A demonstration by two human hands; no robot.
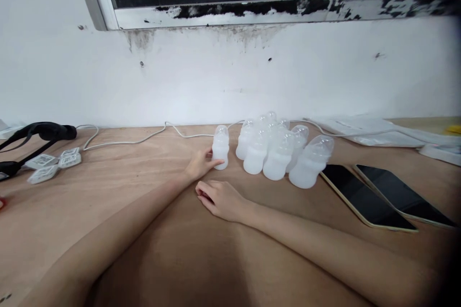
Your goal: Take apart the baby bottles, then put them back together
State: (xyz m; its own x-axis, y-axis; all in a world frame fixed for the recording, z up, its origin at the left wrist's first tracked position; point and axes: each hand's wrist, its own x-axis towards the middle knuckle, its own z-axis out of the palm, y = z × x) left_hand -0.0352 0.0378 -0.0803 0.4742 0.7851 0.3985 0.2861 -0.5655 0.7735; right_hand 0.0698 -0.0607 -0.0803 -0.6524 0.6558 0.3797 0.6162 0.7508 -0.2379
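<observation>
My left hand is closed around the lower part of a white baby bottle with a clear domed cap. The bottle stands upright on the wooden table, its far side and some of my fingers hidden. My right hand rests on the table just in front, fingers curled in, with nothing visible in them. To the right of the held bottle stands a cluster of several similar baby bottles. The rightmost bottle looks tilted to the right in this view.
Two dark-screened phones lie right of the bottles. Plastic packaging sits behind them, and a white cable runs along the wall. At the left are a black strapped headset and several small white labelled packets.
</observation>
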